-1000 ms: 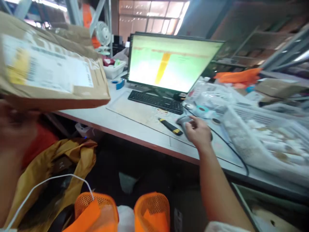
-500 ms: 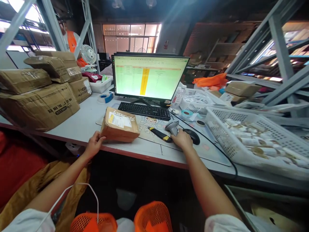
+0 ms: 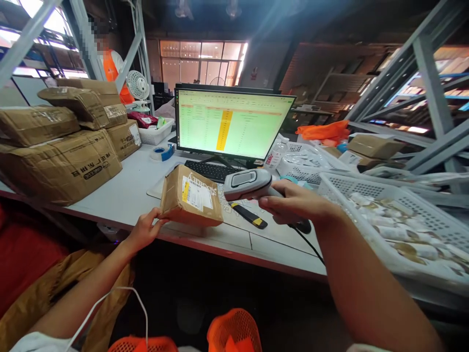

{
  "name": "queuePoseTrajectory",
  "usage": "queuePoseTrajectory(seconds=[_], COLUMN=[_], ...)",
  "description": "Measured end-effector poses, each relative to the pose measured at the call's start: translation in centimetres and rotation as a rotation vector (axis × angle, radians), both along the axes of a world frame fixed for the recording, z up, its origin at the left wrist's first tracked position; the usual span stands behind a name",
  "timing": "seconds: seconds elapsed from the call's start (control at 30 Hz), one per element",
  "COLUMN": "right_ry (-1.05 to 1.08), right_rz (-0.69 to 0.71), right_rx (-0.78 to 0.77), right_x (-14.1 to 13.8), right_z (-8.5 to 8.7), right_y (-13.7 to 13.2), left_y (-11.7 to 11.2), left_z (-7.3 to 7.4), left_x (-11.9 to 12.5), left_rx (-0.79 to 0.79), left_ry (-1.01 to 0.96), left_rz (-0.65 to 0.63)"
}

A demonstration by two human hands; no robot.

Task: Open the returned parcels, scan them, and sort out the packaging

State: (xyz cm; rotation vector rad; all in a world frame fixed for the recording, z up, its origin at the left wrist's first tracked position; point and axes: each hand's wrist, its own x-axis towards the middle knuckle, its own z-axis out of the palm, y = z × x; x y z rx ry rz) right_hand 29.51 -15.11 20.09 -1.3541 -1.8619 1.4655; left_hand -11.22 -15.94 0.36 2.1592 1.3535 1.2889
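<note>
My left hand (image 3: pixel 144 229) grips the near left corner of a small brown parcel (image 3: pixel 190 196) and tips it up on the desk, its white label facing right. My right hand (image 3: pixel 297 203) is wrapped round the handle of a grey barcode scanner (image 3: pixel 248 184), held above the desk with its head turned toward the parcel's label. The scanner's black cable runs down behind my wrist. A black and yellow utility knife (image 3: pixel 249 216) lies on the desk mat just below the scanner.
A monitor (image 3: pixel 232 123) with a green spreadsheet and a keyboard (image 3: pixel 209 170) stand behind. Stacked brown cartons (image 3: pixel 58 142) fill the left of the desk. White baskets (image 3: pixel 388 215) of small rolls sit on the right. A person in an orange vest (image 3: pixel 112 66) is far back left.
My right hand has lifted the scanner off the desk and swung it toward the parcel. My left hand has tipped the parcel up; one second ago it was carrying it in from the left.
</note>
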Motion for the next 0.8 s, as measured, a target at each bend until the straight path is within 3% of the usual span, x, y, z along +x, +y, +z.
queuePoseTrajectory(seconds=[0.07,0.13,0.2,0.3,0.43,0.53,0.6,0.7,0.8], right_ry=[-0.021,-0.051,-0.122,-0.339,-0.774,-1.014,-1.091,-1.154,-1.142], right_rz=[0.05,0.06,0.014,-0.145,-0.431,-0.569,-0.599,-0.59,-0.633], right_rx=[0.008,0.025,0.094,0.278,0.415,0.361,0.306,0.268,0.365], right_x=[-1.3,-1.9,-1.5,0.4,3.7,5.4,6.0,6.4,6.5], right_z=[0.8,0.4,-0.9,-4.3,-10.2,-14.2,-15.9,-16.3,-14.4], right_y=[-0.1,0.6,1.9,4.2,6.5,6.5,6.0,5.3,5.9], left_y=[-0.1,-0.1,-0.2,-0.5,-0.6,0.2,1.2,2.7,4.0], left_z=[0.0,-0.2,-0.4,0.0,3.1,6.4,7.8,7.8,5.3], left_x=[0.0,0.0,-0.2,-0.4,-0.9,-1.9,-2.9,-4.8,-6.5], left_rx=[-0.012,-0.043,-0.087,-0.176,-0.373,-0.547,-0.622,-0.658,-0.497], left_ry=[0.004,0.005,-0.008,-0.129,-0.443,-0.633,-0.699,-0.622,-0.409], left_rz=[-0.004,-0.004,0.004,0.044,0.116,0.152,0.156,0.128,0.2])
